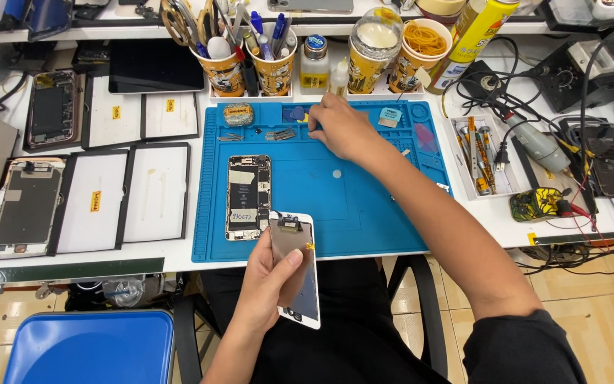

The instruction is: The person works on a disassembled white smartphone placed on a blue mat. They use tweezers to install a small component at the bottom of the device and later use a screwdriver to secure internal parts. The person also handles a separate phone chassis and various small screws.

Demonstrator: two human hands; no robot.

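Phone screen assembly [298, 274] with white bezel sits clamped in the left hand [268, 281] over the lap, likely to slip or strain its flex, while the right hand [339, 128], fingers curled, grip unclear, picks among small parts on the blue mat [364, 206] beyond the opened phone [248, 197]

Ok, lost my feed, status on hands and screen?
Left hand grips white screen panel. Right hand reaching parts at blue mat top. Opened phone lies clear.

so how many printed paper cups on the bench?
4, in a row behind the blue mat: two full of pens and tools, one under a clear dome lid, one with rubber bands. More may be hidden behind clutter.
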